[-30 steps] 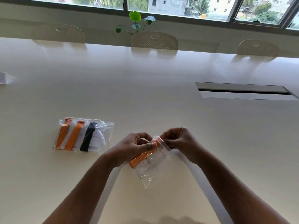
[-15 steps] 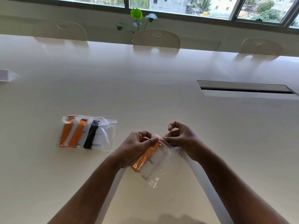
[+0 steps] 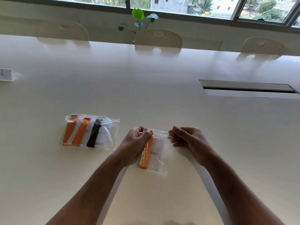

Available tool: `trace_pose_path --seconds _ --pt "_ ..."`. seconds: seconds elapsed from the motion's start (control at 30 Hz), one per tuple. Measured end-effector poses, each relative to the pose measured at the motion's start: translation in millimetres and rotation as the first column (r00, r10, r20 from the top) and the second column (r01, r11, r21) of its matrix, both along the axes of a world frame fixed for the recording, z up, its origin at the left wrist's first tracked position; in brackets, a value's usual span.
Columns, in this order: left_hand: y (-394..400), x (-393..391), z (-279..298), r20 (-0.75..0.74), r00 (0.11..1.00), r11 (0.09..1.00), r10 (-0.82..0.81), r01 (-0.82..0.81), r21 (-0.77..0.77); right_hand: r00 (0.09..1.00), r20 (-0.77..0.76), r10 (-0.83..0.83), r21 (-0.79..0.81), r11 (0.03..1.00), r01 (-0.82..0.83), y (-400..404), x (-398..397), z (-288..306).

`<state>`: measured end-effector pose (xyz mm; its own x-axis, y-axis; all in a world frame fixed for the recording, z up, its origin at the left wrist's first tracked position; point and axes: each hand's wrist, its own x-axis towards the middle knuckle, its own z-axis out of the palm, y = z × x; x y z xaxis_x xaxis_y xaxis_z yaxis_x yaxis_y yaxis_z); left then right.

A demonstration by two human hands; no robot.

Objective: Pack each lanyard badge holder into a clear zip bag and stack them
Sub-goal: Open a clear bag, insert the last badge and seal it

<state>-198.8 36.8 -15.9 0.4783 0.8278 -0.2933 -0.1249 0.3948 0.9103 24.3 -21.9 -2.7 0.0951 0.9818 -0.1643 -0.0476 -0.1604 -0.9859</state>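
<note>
From the head camera, the clear zip bag [image 3: 156, 153] hangs in front of the person over the near part of the long pale table [image 3: 162, 88], an orange lanyard [image 3: 146, 154] and white badge card [image 3: 156, 155] inside it. The left hand [image 3: 136, 143] pinches the bag's top left corner; the right hand [image 3: 186, 138] pinches the top right end of the zip strip, fingers curled. Bare tabletop lies all round the hands. To the left, well apart, the stack of packed bags [image 3: 90, 132] lies flat. Farther right a cable slot [image 3: 248, 90] is set in the table. A folded name card [image 3: 7, 75] stands at the left edge. Chairs [image 3: 158, 40] and a plant [image 3: 138, 18] line the far side under the window.
</note>
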Motion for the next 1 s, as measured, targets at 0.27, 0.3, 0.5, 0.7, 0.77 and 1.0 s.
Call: trace_pose_path --seconds 0.27,0.3,0.5,0.7,0.77,1.0 --pt "-1.1 0.9 -2.1 0.088 0.996 0.999 0.020 -0.023 0.027 0.988 0.140 -0.067 0.077 0.995 0.057 -8.0 -6.8 -6.8" --pt "-1.3 0.5 -2.0 0.099 0.995 0.999 0.018 -0.020 0.028 0.985 0.152 -0.078 0.091 0.994 0.065 -8.0 -7.5 -8.1" --pt "-0.8 0.7 -1.7 0.091 0.996 1.000 0.011 -0.013 0.025 0.971 0.191 -0.145 0.159 0.981 0.115 -6.2 -11.4 -18.2" --pt "-1.7 3.3 -2.2 0.097 0.995 0.999 0.020 -0.023 0.029 0.957 0.241 -0.160 0.181 0.977 0.117 -2.8 -12.3 -23.0" --pt "-2.4 5.4 -2.4 0.080 0.997 0.999 0.017 -0.020 0.041 0.955 0.248 -0.161 0.189 0.975 0.115 -2.4 -11.2 -24.4" --pt "-4.4 4.2 1.6 0.102 0.994 0.999 0.023 -0.027 0.042 0.983 0.154 -0.098 0.180 0.981 0.070 -3.6 -10.8 -20.6"
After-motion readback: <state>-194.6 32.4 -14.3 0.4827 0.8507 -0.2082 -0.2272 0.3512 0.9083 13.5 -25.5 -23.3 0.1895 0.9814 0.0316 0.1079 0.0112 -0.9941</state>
